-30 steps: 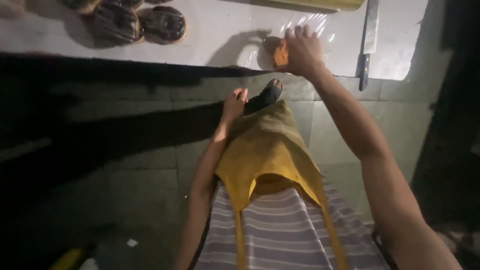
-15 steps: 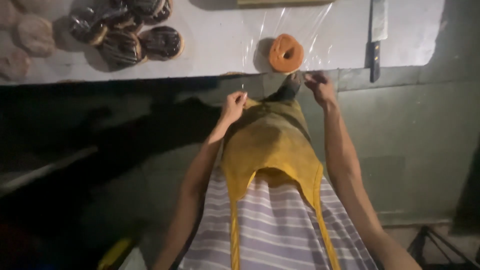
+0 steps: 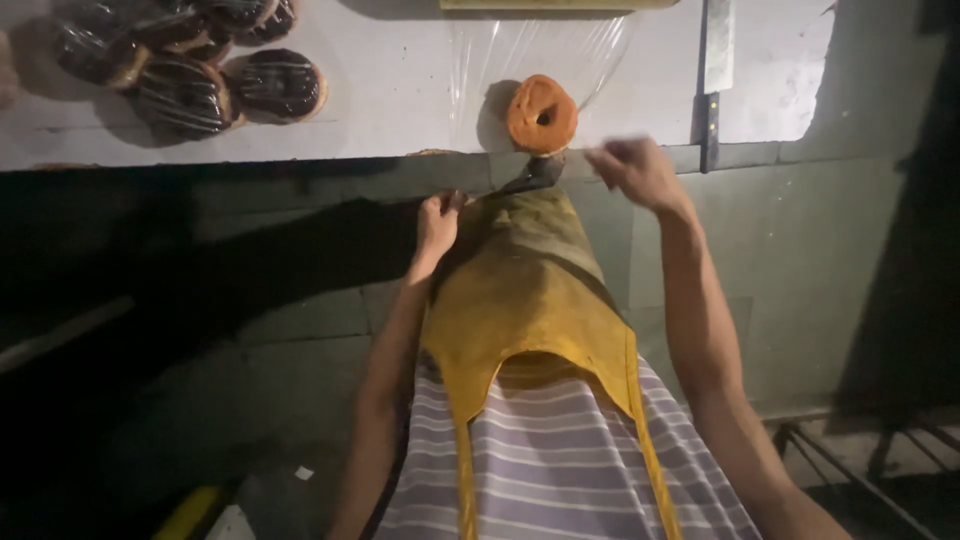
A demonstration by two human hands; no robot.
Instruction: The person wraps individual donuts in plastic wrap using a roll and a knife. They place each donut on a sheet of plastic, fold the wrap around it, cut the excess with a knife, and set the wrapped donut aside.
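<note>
Head view. The right hand has left the orange-glazed ring doughnut and is now hovering at the white desk edge, fingers pinched, apparently on the clear plastic film; the left hand is closing likewise at the edge. The doughnut is lying released on the film, ready for wrapping. Chocolate-iced doughnuts and a long steel knife are sharing the desk in a dim room.

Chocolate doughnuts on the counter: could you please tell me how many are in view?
About 5, clustered at the counter's far left: one apart, one beside it, one farther left, two at the top edge. Overlap and the frame edge may hide more.
</note>
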